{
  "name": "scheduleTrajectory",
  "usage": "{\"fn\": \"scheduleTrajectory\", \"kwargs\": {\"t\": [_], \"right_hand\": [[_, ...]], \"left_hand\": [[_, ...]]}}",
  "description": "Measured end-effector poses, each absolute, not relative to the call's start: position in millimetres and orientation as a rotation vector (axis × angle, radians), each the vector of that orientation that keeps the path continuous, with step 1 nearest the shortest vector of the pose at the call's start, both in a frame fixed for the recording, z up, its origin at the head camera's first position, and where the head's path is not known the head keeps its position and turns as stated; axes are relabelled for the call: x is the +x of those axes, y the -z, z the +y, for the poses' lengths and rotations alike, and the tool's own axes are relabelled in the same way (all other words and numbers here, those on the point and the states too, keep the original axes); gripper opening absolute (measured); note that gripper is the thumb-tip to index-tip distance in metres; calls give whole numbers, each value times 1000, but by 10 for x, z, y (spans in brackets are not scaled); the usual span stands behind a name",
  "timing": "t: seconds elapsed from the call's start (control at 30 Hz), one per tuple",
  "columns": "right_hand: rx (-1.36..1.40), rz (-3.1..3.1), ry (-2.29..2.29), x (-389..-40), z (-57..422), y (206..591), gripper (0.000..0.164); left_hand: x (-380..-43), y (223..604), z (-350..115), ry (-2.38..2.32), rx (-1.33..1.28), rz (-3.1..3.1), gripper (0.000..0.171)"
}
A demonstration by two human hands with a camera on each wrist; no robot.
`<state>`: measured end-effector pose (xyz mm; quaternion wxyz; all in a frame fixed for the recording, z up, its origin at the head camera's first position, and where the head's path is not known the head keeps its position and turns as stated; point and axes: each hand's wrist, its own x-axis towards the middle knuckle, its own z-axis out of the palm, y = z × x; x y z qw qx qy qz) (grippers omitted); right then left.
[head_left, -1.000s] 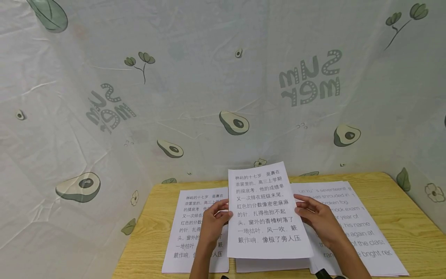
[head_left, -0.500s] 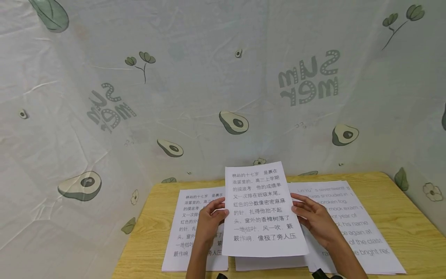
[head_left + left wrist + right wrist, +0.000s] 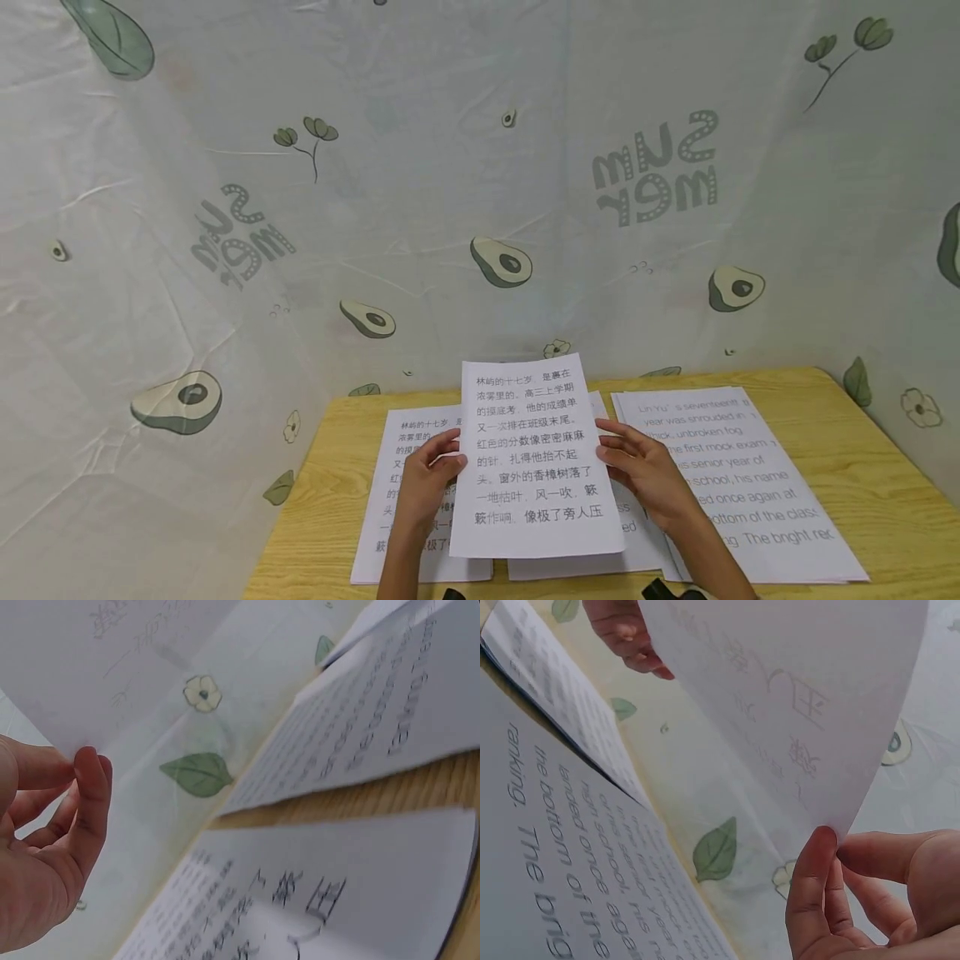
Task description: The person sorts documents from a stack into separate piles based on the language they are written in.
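A white sheet of paper (image 3: 532,458) printed with Chinese text is held up above the table, tilted toward the head camera. My left hand (image 3: 426,479) pinches its left edge between thumb and fingers. At the opposite edge my right hand (image 3: 648,475) pinches it the same way. Both wrist views show the blank back of the sheet, with the print showing through faintly. Under the left forearm lies a stack of Chinese-text paper (image 3: 371,542). Behind the held sheet, a middle stack (image 3: 570,569) is mostly hidden; a little English print shows at its right.
To the right lies a stack of English-text paper (image 3: 780,500), partly covered by the right forearm. All stacks rest on a wood-grain table (image 3: 840,442). A pale curtain (image 3: 420,192) with avocado prints hangs behind and beside the table.
Both hands have moved left with the sheet, which now covers more of the left stack. More of the middle and right stacks shows. The view has shifted slightly.
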<state>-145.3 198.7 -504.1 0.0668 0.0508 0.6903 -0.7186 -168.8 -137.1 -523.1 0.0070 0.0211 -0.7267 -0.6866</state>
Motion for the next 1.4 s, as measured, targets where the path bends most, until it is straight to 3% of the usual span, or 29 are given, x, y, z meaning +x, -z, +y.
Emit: {"fn": "scheduleTrajectory", "kwargs": {"t": [0.7, 1.4], "right_hand": [[126, 2058, 2199, -1540, 1380, 5210, 49], [13, 2022, 2172, -1600, 850, 5483, 52]], "left_hand": [[-1683, 5383, -1898, 2020, 179, -2316, 45], [-1699, 5518, -2444, 1955, 294, -2384, 44]]}}
